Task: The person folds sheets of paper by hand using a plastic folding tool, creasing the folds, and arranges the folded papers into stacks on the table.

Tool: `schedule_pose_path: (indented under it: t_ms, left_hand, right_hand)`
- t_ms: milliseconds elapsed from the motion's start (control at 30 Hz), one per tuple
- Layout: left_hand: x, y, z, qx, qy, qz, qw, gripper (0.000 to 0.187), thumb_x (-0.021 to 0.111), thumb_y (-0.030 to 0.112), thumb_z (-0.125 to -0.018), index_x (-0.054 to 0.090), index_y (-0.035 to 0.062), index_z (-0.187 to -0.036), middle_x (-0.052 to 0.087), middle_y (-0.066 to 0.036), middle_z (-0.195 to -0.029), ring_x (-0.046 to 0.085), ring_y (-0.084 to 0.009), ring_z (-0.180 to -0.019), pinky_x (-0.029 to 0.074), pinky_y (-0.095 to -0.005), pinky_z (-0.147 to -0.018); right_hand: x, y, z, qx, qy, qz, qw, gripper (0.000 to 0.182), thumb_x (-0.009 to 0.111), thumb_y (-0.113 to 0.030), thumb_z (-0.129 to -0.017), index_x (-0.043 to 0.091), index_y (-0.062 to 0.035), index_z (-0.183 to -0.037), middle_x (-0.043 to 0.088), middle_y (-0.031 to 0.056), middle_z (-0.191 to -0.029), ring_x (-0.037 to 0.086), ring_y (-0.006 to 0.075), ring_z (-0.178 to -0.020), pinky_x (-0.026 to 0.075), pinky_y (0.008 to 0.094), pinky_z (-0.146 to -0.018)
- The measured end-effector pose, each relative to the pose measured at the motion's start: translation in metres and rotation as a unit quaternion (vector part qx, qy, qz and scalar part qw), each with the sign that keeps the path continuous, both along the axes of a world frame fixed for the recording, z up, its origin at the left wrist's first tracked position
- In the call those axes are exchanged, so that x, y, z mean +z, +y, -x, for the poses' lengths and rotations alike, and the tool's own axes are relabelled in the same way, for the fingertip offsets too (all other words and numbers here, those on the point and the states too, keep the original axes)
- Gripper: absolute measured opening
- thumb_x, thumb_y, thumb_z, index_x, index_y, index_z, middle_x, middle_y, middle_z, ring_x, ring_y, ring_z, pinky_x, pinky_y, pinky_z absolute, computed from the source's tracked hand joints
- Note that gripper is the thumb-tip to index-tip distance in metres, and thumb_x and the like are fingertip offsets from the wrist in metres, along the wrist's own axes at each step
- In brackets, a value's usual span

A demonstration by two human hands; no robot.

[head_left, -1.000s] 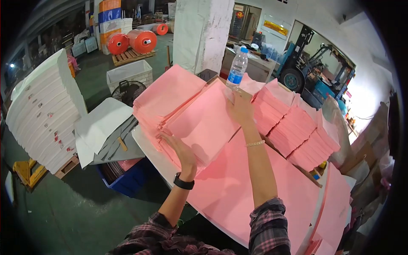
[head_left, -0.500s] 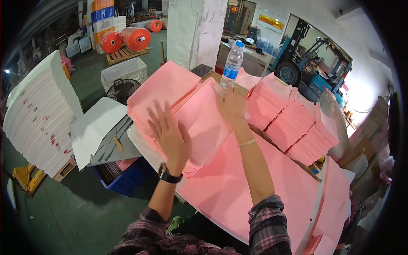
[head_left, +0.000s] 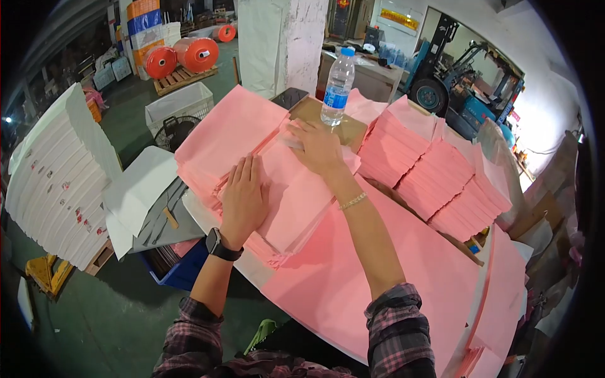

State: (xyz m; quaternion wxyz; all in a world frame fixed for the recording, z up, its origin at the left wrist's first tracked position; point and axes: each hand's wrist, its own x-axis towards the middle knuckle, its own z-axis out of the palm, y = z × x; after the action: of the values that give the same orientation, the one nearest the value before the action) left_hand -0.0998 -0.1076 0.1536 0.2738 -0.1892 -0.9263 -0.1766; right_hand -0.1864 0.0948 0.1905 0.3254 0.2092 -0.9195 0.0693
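My left hand (head_left: 246,200) lies flat on the near left part of a folded pink sheet stack (head_left: 290,205), its fingers stretched out and holding nothing. At the far edge of that stack my right hand (head_left: 317,148) presses down with bent fingers. A small pale strip shows under its fingers; I cannot make out what it is. Just left, against this stack, lies another folded pink stack (head_left: 230,129). A water bottle (head_left: 338,88) with a blue cap stands on a brown board (head_left: 350,131) beyond my right hand.
Large flat pink sheets (head_left: 372,271) cover the near table. Tall pink stacks (head_left: 435,164) stand at the right. White stacked sheets (head_left: 60,183) on a pallet, a blue bin (head_left: 183,271) and a fan (head_left: 176,132) are at the left. A forklift (head_left: 466,94) is parked behind.
My right hand has moved left across the top of the stack, away from the bottle. My left hand has come down flat onto the sheets, with its fingers closer together.
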Motion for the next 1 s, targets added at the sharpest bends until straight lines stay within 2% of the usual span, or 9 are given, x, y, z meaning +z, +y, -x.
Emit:
schedule_pose_path:
  t_ms: [133, 400, 500, 667, 767, 833, 900, 933, 1000]
  left_hand:
    - [-0.005, 0.009, -0.001, 0.013, 0.021, 0.024, 0.999, 0.055, 0.049, 0.018, -0.093, 0.036, -0.0065, -0.141, 0.04, -0.026, -0.145, 0.036, -0.0369, -0.137, 0.025, -0.0449, -0.116]
    - [-0.011, 0.006, 0.004, 0.001, -0.001, 0.036, 0.999, 0.056, 0.05, 0.019, -0.091, 0.038, -0.0096, -0.138, 0.042, -0.029, -0.142, 0.039, -0.038, -0.135, 0.024, -0.0444, -0.116]
    - [-0.017, 0.007, 0.005, 0.017, 0.004, 0.046, 0.999, 0.055, 0.049, 0.019, -0.092, 0.038, -0.0076, -0.139, 0.042, -0.027, -0.143, 0.038, -0.0375, -0.136, 0.026, -0.0446, -0.116]
    - [-0.017, 0.008, 0.005, 0.035, 0.018, 0.057, 0.998, 0.055, 0.05, 0.02, -0.092, 0.039, -0.0069, -0.139, 0.043, -0.025, -0.143, 0.04, -0.037, -0.135, 0.03, -0.0447, -0.114]
    - [-0.013, 0.011, 0.007, 0.051, 0.02, 0.096, 0.994, 0.056, 0.051, 0.02, -0.091, 0.039, -0.0068, -0.139, 0.043, -0.025, -0.143, 0.04, -0.0364, -0.135, 0.03, -0.0444, -0.113]
    - [-0.008, 0.011, 0.004, 0.058, 0.018, 0.117, 0.991, 0.056, 0.051, 0.02, -0.091, 0.039, -0.0068, -0.139, 0.043, -0.025, -0.143, 0.041, -0.0362, -0.135, 0.03, -0.0443, -0.113]
    - [0.007, 0.013, 0.002, 0.057, 0.04, 0.186, 0.98, 0.053, 0.05, 0.02, -0.091, 0.042, -0.0093, -0.134, 0.048, -0.028, -0.136, 0.045, -0.0374, -0.129, 0.035, -0.045, -0.109]
    - [0.015, 0.016, 0.004, 0.055, 0.054, 0.22, 0.972, 0.051, 0.05, 0.019, -0.091, 0.044, -0.0106, -0.132, 0.05, -0.029, -0.133, 0.048, -0.038, -0.126, 0.037, -0.0454, -0.107]
    - [0.028, 0.029, 0.018, 0.034, 0.023, 0.183, 0.982, 0.048, 0.051, 0.02, -0.091, 0.046, -0.0095, -0.128, 0.053, -0.029, -0.127, 0.051, -0.0395, -0.12, 0.041, -0.0469, -0.101]
  right_hand:
    - [-0.011, 0.003, 0.004, 0.022, -0.074, 0.042, 0.996, 0.047, 0.068, -0.032, -0.083, 0.06, -0.0196, -0.127, 0.055, 0.0024, -0.137, 0.054, 0.0249, -0.118, 0.052, 0.041, -0.091]
    - [-0.032, 0.004, 0.01, 0.012, -0.062, 0.033, 0.997, 0.046, 0.063, -0.035, -0.086, 0.059, -0.0216, -0.13, 0.056, 0.0006, -0.136, 0.056, 0.0238, -0.114, 0.053, 0.0399, -0.087]
    - [-0.026, 0.0, 0.007, -0.009, -0.079, 0.032, 0.996, 0.044, 0.063, -0.034, -0.086, 0.059, -0.0213, -0.128, 0.055, 0.0003, -0.137, 0.055, 0.0236, -0.118, 0.053, 0.0396, -0.088]
    - [-0.007, 0.001, -0.005, -0.05, 0.028, -0.027, 0.998, 0.042, 0.061, -0.032, -0.088, 0.058, -0.0195, -0.128, 0.06, 0.0039, -0.13, 0.058, 0.0251, -0.115, 0.053, 0.0412, -0.086]
    - [0.032, 0.019, -0.04, -0.091, 0.065, 0.152, 0.982, 0.041, 0.058, -0.031, -0.089, 0.057, -0.0147, -0.127, 0.066, 0.0084, -0.117, 0.064, 0.0271, -0.102, 0.053, 0.0421, -0.08]
    - [0.038, 0.041, -0.074, -0.146, 0.047, 0.193, 0.969, 0.039, 0.054, -0.03, -0.092, 0.056, -0.0121, -0.127, 0.067, 0.011, -0.111, 0.065, 0.0283, -0.096, 0.052, 0.0419, -0.077]
    - [0.029, 0.064, -0.101, -0.201, 0.034, 0.236, 0.95, 0.038, 0.051, -0.029, -0.095, 0.055, -0.0096, -0.127, 0.068, 0.0135, -0.106, 0.066, 0.0296, -0.091, 0.052, 0.0418, -0.074]
    - [0.017, 0.073, -0.108, -0.159, -0.043, 0.376, 0.912, 0.043, 0.046, -0.029, -0.096, 0.045, -0.0152, -0.137, 0.059, 0.0172, -0.12, 0.061, 0.0354, -0.1, 0.049, 0.0467, -0.082]
    - [-0.01, 0.077, -0.121, -0.123, -0.164, 0.518, 0.831, 0.053, 0.037, -0.032, -0.098, 0.03, -0.0239, -0.15, 0.049, 0.0222, -0.136, 0.055, 0.0422, -0.114, 0.044, 0.0511, -0.094]
